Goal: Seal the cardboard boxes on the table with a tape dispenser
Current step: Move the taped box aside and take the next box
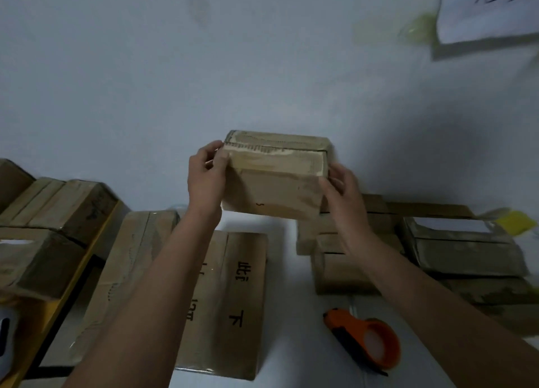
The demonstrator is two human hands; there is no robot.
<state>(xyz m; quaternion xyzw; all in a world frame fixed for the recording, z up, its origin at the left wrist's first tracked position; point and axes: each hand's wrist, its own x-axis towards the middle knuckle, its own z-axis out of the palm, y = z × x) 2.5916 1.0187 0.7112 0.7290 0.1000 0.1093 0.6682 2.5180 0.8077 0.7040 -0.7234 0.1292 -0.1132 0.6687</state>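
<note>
Cardboard box (274,180), its top flaps closed, is held up above the white table (294,314), clear of its surface, between both hands. The left hand (207,177) clasps its left end; the right hand (341,195) clasps its right end. An orange tape dispenser (367,338) lies near the table's near edge, below the right forearm.

We seem to be at a small packing station against a bare white wall (204,66). Worn, taped brown cardboard boxes (463,247) crowd the white table (291,344), an orange tape dispenser (370,341) lies among them, and a yellow metal rack (67,285) holds more.
</note>
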